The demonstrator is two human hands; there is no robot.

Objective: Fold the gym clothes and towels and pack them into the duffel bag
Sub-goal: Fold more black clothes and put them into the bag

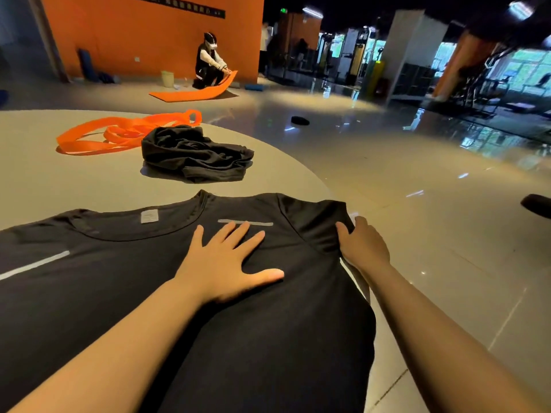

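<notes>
One black T-shirt [185, 308] is spread flat on a round grey table [74, 180], pressed by the left hand [226, 263] with fingers splayed; its sleeve edge is pinched by the right hand [362, 248]. Farther back lie one crumpled black garment [193, 153] and orange straps [119, 132] (loosely looped). A glossy gym floor [402, 180] is seen beyond.

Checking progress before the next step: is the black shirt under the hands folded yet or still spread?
Spread flat. The black shirt lies open on the table, collar and both shoulders showing; left hand presses it, right hand grips the sleeve edge.
</notes>
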